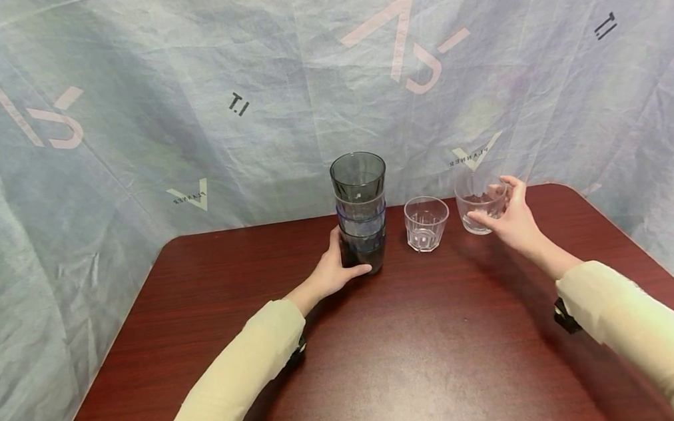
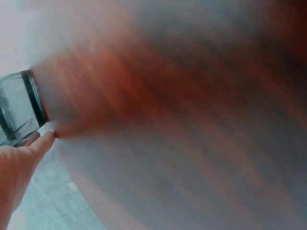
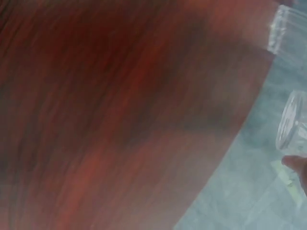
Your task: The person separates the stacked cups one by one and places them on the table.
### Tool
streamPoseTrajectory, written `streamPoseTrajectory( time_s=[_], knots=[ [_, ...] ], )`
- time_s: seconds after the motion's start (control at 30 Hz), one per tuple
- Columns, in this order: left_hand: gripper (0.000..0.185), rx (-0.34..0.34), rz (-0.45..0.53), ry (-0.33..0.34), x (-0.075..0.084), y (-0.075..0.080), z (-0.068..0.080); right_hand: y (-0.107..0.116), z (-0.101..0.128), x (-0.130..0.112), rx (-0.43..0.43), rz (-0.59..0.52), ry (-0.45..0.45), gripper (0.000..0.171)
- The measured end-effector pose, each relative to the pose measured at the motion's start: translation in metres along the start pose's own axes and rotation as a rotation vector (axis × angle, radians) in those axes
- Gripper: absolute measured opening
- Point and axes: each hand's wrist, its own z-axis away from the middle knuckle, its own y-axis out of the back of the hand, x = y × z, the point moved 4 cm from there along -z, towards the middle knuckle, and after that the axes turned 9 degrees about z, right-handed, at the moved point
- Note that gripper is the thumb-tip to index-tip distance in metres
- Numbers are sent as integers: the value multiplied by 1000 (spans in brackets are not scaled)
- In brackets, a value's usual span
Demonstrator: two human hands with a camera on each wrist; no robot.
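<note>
A tall stack of nested drinking glasses (image 1: 361, 198), smoky grey with a bluish band in the middle, stands upright toward the back of the table. My left hand (image 1: 327, 273) grips its base from the left, thumb across the front and fingers behind. The left wrist view shows the dark glass base (image 2: 24, 103) beside the fingers. Farther right, my right hand (image 1: 514, 223) holds a clear glass (image 1: 476, 206) from its right side, thumb in front and fingers at the far rim. Between the two hands, a faceted clear tumbler (image 1: 426, 224) stands upright on the table.
The reddish-brown wooden table (image 1: 398, 359) has a glossy top with rounded back corners. Directly behind its back edge hangs a pale grey-blue cloth (image 1: 272, 156) with printed letters, which also runs along both sides.
</note>
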Motion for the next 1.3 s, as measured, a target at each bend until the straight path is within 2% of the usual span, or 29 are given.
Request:
streamPoseTrajectory(
  time_s=[0.33, 0.8, 1.0, 1.3],
  knots=[
    [100, -10, 15, 4, 1, 1, 1, -6, 5, 14, -64, 9, 5, 82],
    [101, -11, 24, 5, 3, 1, 2, -24, 6, 22, -97, -113, -19, 77],
    [100, -9, 15, 13, 4, 1, 1, -27, 5, 26, -91, -85, -29, 78],
    [101, -16, 6, 21, 4, 1, 2, -31, 6, 27, -145, -77, -33, 81]
  ],
)
